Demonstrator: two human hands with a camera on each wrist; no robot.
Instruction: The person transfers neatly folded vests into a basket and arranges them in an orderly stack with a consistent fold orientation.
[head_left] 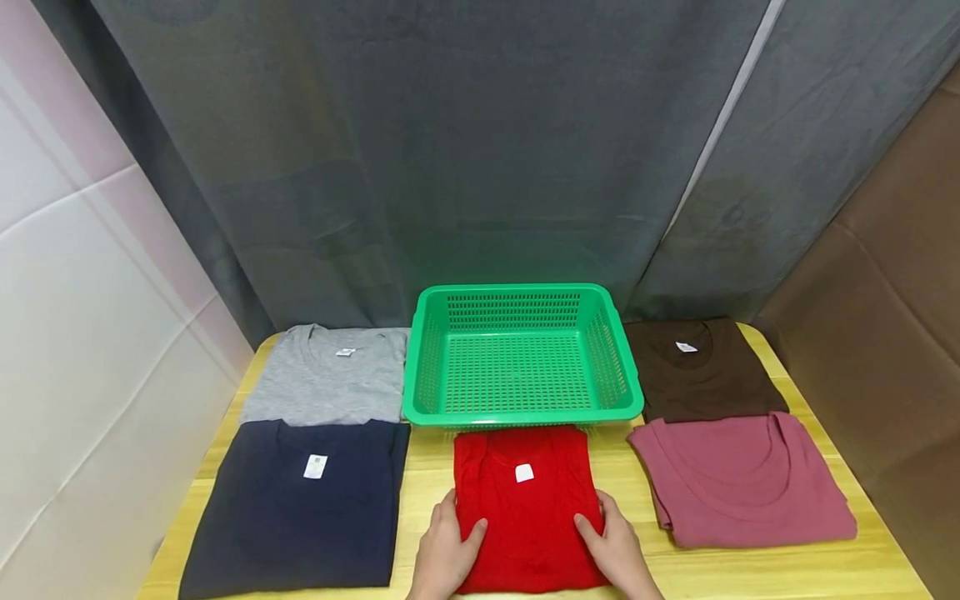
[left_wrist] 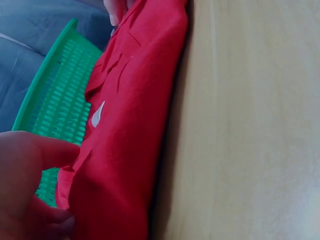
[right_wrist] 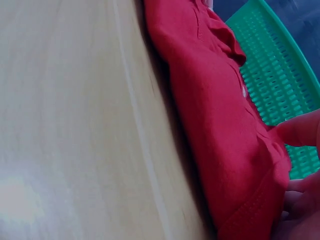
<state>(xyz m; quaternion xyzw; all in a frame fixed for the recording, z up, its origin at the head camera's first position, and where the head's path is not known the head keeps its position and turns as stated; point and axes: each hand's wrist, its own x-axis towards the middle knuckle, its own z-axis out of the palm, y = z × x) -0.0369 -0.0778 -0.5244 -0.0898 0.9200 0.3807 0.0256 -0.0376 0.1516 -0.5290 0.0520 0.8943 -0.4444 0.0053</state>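
Note:
A folded red T-shirt (head_left: 525,521) with a white neck label lies on the table in front of the green basket (head_left: 522,417). My left hand (head_left: 444,546) grips its left side, thumb on top and fingers along the edge. On the opposite side my right hand (head_left: 617,546) holds it the same way. In the left wrist view the thumb presses into the red cloth (left_wrist: 125,125) while the other fingers go partly out of sight beside it. The right wrist view has the thumb and fingers pinching the shirt's edge (right_wrist: 272,145).
Left of the basket lies a folded grey T-shirt (head_left: 337,387), with a navy one (head_left: 300,525) nearer. On the right are a dark brown shirt (head_left: 705,383) and a dusty pink one (head_left: 750,500). Grey curtain (head_left: 480,150) hangs behind the wooden table (head_left: 787,575).

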